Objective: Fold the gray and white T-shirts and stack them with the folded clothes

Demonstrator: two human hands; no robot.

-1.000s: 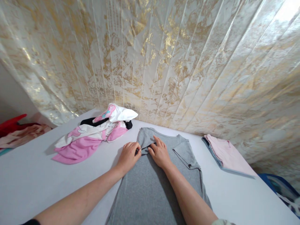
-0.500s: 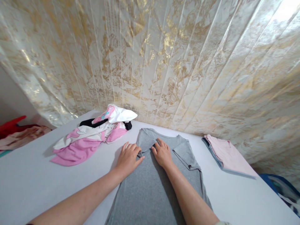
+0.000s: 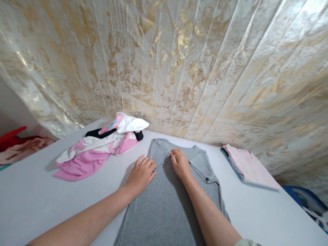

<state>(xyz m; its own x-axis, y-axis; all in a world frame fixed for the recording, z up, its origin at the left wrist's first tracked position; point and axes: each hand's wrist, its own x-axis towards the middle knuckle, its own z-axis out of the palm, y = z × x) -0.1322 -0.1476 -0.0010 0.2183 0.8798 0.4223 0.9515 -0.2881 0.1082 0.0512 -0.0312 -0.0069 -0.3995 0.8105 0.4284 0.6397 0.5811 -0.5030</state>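
A grey T-shirt [image 3: 166, 205] lies flat on the white table [image 3: 30, 198], its neck toward the wall and one sleeve folded in. My left hand [image 3: 140, 174] rests flat on the shirt's left shoulder edge, fingers stretched out. My right hand [image 3: 180, 164] lies on the shirt just below the collar, fingertips curled and pressing on the fabric near a crease.
A loose heap of pink, white and black clothes [image 3: 99, 147] lies at the back left. A folded pile of pale pink and blue garments [image 3: 247, 167] sits at the right. A gold-patterned curtain [image 3: 179, 68] hangs behind. Red and beige clothes [image 3: 17, 145] lie far left.
My left hand has gone from a pinch on the fabric edge to lying flat and open. My right hand has slid a little toward the collar.
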